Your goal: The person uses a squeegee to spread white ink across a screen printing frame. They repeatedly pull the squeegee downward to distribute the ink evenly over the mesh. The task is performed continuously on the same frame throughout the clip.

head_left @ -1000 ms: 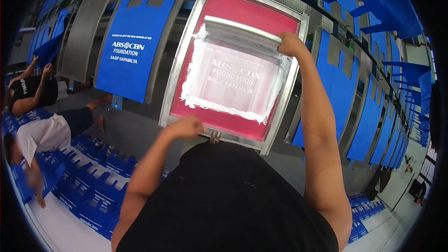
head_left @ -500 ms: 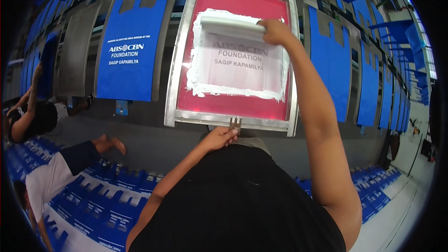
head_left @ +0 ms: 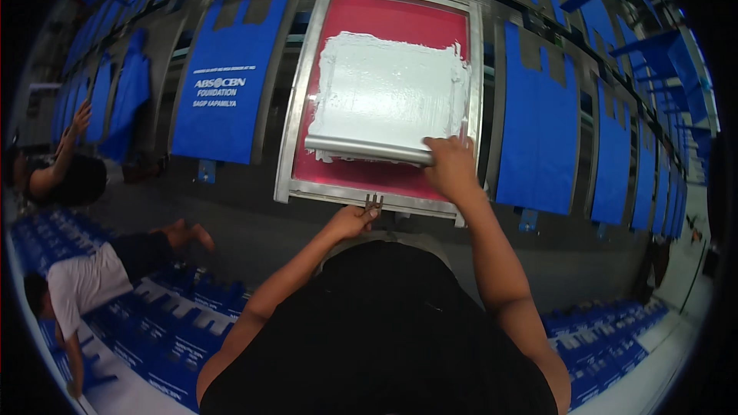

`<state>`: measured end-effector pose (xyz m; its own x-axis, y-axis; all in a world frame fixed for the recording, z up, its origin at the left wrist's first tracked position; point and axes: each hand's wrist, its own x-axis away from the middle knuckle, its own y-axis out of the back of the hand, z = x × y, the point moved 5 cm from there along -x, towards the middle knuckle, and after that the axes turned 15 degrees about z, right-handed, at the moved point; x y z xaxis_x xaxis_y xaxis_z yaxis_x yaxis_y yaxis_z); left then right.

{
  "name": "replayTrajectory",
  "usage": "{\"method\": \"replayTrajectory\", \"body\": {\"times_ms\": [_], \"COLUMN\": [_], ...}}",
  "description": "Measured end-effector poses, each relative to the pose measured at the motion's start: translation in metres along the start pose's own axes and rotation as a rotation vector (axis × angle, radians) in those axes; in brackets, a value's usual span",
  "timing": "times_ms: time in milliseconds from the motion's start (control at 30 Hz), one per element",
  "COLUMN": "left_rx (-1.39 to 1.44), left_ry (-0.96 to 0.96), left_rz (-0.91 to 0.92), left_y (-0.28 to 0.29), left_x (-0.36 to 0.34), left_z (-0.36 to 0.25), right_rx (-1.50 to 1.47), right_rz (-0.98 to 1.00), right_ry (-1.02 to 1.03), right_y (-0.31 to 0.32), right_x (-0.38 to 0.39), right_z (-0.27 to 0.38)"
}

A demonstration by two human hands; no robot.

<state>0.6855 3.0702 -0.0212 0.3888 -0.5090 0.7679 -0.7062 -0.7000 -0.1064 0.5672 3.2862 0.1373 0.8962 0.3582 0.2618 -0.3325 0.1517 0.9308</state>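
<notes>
My right hand [head_left: 450, 169] is closed around the right end of a metal squeegee bar [head_left: 369, 148], so that end is hidden under my fingers; the bar lies crosswise near the lower edge of the white ink [head_left: 392, 84], and its left end shows plainly by the ink's left border; the ink is a thick, glossy, ragged-edged block on the red mesh [head_left: 369, 17], and it covers whatever lies beneath; the part of the mesh just below the bar falls in shadow, and I cannot make out the bar's underside; the metal frame [head_left: 301, 100] stands around the mesh on all sides, its right side partly blocked by my right hand; my left hand [head_left: 352, 223] is drawn in narrow, gripping a forked metal bracket [head_left: 373, 203] at the frame's lower edge, though its far fingers are out of sight; a printed blue bag piece [head_left: 223, 96] lies on a board to the left, and a plain-looking blue piece [head_left: 538, 123] to the right; my black shirt [head_left: 384, 330] blocks the middle of the floor; at the left, a co-worker in a white shirt [head_left: 88, 284] bends over blue pieces on the floor [head_left: 173, 338], and another in dark clothes [head_left: 69, 180] is dim and partly lost toward the black rim.
</notes>
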Motion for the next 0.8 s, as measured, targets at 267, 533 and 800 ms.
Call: {"method": "replayTrajectory", "body": {"times_ms": [267, 533, 800], "left_rx": [-0.323, -0.363, 0.15], "left_ry": [0.075, 0.015, -0.461], "left_rz": [-0.128, -1.243, -0.763], "left_y": [0.002, 0.211, 0.19], "left_x": [0.024, 0.077, 0.058], "left_z": [-0.025, -0.016, -0.035], "right_rx": [-0.906, -1.275, -1.316], "right_rz": [0.083, 0.049, 0.037], "right_ry": [0.007, -0.043, -0.204], "right_y": [-0.038, -0.053, -0.03], "right_x": [-0.026, -0.057, -0.04], "right_z": [-0.117, -0.111, -0.122]}}
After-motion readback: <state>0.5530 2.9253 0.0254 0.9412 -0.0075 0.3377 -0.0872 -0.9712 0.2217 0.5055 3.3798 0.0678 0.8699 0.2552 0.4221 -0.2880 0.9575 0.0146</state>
